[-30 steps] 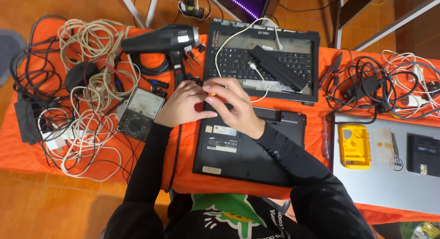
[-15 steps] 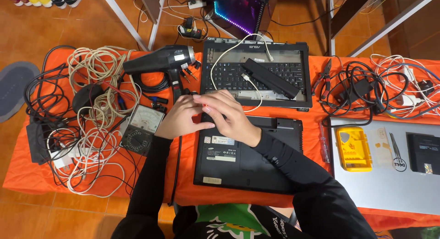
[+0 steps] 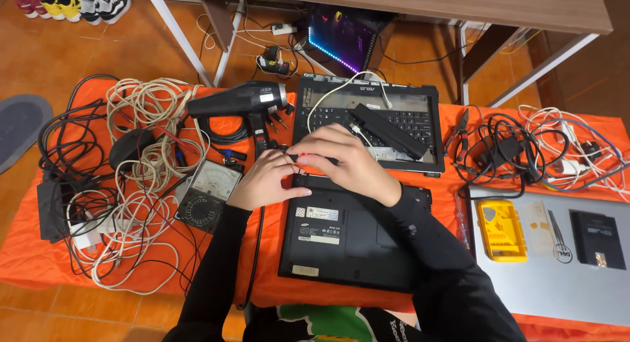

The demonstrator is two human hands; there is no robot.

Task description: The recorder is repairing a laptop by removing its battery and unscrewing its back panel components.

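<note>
Both my hands meet at the far edge of a black laptop (image 3: 354, 243) that lies bottom up on the orange cloth (image 3: 39, 263). My left hand (image 3: 266, 181) and my right hand (image 3: 348, 163) together pinch a small dark tool with a red tip (image 3: 307, 157). My right hand covers most of the tool. Just beyond my hands lies a second opened laptop base (image 3: 430, 129) with its keyboard showing. A black battery bar (image 3: 390, 131) and a white cable (image 3: 331, 93) lie across it.
A black heat gun (image 3: 236, 100) and an analog meter (image 3: 209, 196) sit left of my hands, beside tangled white and black cables (image 3: 131, 178). At the right are more cables (image 3: 525, 152), a yellow meter (image 3: 502, 230) and a silver laptop lid (image 3: 558, 283). Desk legs (image 3: 180, 43) stand behind.
The view has tilted up, so the whole table slid lower in the picture. My hands stay together at the black laptop's far edge. Less of the tool's red part shows.
</note>
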